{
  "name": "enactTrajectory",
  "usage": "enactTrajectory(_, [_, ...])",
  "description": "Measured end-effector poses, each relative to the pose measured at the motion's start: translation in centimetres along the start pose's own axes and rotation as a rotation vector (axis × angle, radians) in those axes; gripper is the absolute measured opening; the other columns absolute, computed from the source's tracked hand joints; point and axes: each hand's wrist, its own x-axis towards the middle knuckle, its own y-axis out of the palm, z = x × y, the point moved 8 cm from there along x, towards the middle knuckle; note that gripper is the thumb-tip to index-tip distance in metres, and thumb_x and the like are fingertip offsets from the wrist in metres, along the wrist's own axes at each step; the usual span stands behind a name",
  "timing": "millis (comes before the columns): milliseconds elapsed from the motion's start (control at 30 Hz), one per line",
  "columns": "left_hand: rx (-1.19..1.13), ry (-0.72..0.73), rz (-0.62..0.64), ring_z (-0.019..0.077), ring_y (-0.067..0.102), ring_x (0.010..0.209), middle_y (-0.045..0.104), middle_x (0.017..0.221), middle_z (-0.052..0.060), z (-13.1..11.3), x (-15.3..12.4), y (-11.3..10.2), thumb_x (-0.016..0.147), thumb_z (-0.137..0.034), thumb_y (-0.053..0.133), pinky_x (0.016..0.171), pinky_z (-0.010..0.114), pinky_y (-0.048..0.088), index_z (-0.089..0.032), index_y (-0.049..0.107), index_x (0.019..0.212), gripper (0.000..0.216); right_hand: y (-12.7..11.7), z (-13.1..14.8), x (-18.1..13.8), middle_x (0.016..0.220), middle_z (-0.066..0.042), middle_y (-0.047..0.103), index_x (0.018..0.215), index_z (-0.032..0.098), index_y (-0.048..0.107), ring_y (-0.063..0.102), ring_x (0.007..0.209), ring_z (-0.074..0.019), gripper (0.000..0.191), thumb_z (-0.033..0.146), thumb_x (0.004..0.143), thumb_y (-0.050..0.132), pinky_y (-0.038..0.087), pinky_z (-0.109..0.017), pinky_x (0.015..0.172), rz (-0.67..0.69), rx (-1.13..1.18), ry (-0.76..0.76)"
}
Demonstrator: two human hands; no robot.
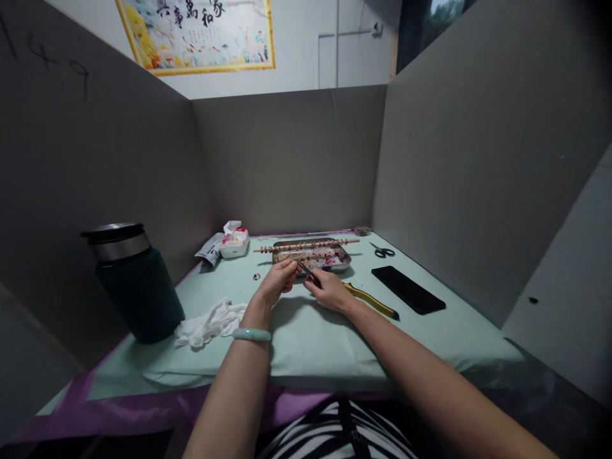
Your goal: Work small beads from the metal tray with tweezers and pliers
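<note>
My left hand, with a pale green bangle on its wrist, is closed in a pinch; what lies between the fingertips is too small to make out. In my right hand is a slim dark tool with a narrow tip, possibly small pliers, reaching to the left fingertips. Just beyond both hands stands a metal tray of small gold, pink and red beads. Across it rests a thin wooden stick hung with beaded pieces. Beside my right wrist lie yellow-and-black handled pliers, their head partly hidden.
A small ring-like piece lies left of the tray. White gloves and a dark green flask stand left. A tissue pack is at the back. On the right are scissors and a black phone. Grey partitions enclose the table.
</note>
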Motion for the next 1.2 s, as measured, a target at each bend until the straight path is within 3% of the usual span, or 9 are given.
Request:
enactTrajectory(167, [0.104, 0.06, -0.076, 0.0026, 0.018, 0.036, 0.025, 0.046, -0.01, -0.1, 0.4, -0.2, 0.078, -0.044, 0.055, 0.036, 0.016, 0.013, -0.016, 0.049, 0.075, 0.029, 0.0, -0.5, -0.1, 0.069, -0.001, 0.059, 0.079, 0.017, 0.056, 0.048, 0.061, -0.0122, 0.022, 0.037, 0.084, 0.047, 0.028, -0.023, 0.057, -0.004, -0.06, 0.061])
enactTrajectory(433, [0.231, 0.04, -0.187, 0.0047, 0.019, 0.036, 0.029, 0.044, -0.008, 0.6, 1.1, -1.0, 0.081, -0.037, 0.049, 0.038, 0.018, 0.013, -0.017, 0.05, 0.07, 0.023, 0.4, -0.7, -0.1, 0.072, -0.003, 0.064, 0.083, 0.018, 0.062, 0.053, 0.063, -0.015, 0.028, 0.04, 0.085, 0.045, 0.028, -0.025, 0.057, 0.06, -0.15, 0.162])
enactTrajectory(600, [0.627, 0.256, -0.414, 0.0094, 0.039, 0.052, 0.046, 0.052, -0.001, -1.0, 1.3, -2.0, 0.076, -0.018, 0.052, 0.05, 0.019, 0.024, -0.016, 0.054, 0.056, 0.02, 1.0, -1.4, 0.2, 0.079, -0.007, 0.067, 0.085, 0.017, 0.064, 0.057, 0.071, -0.0181, 0.029, 0.04, 0.084, 0.045, 0.029, -0.026, 0.06, 0.085, -0.237, 0.23])
enactTrajectory(700, [0.697, 0.301, -0.465, 0.0115, 0.043, 0.059, 0.052, 0.058, 0.001, -1.3, 1.0, -2.0, 0.074, -0.015, 0.054, 0.054, 0.02, 0.026, -0.016, 0.056, 0.056, 0.018, 1.5, -1.6, 0.3, 0.082, -0.007, 0.067, 0.086, 0.018, 0.064, 0.058, 0.073, -0.0187, 0.03, 0.04, 0.084, 0.045, 0.03, -0.026, 0.061, 0.113, -0.236, 0.238])
enactTrajectory(867, [0.597, 0.275, -0.456, 0.0102, 0.043, 0.057, 0.051, 0.058, 0.0, -1.1, 0.9, -1.9, 0.075, -0.017, 0.054, 0.051, 0.019, 0.025, -0.016, 0.055, 0.059, 0.016, 1.3, -1.7, 0.1, 0.082, -0.008, 0.067, 0.09, 0.017, 0.063, 0.059, 0.073, -0.0197, 0.032, 0.042, 0.085, 0.044, 0.031, -0.026, 0.061, 0.083, -0.262, 0.236])
enactTrajectory(1033, [0.197, -0.006, -0.314, 0.0045, 0.022, 0.036, 0.032, 0.044, -0.007, 1.3, 1.2, -1.4, 0.08, -0.03, 0.049, 0.039, 0.018, 0.013, -0.017, 0.049, 0.065, 0.02, 0.9, -1.3, 0.0, 0.081, -0.007, 0.067, 0.089, 0.018, 0.062, 0.059, 0.073, -0.0194, 0.031, 0.043, 0.084, 0.045, 0.03, -0.026, 0.06, 0.062, -0.259, 0.2])
enactTrajectory(1200, [0.023, -0.068, -0.229, 0.002, 0.014, 0.033, 0.025, 0.043, -0.01, 1.6, 0.9, -0.8, 0.077, -0.036, 0.054, 0.036, 0.017, 0.006, -0.017, 0.044, 0.067, 0.023, 0.7, -1.1, 0.0, 0.077, -0.006, 0.066, 0.086, 0.018, 0.061, 0.058, 0.07, -0.0186, 0.03, 0.043, 0.084, 0.045, 0.029, -0.026, 0.058, 0.055, -0.239, 0.204])
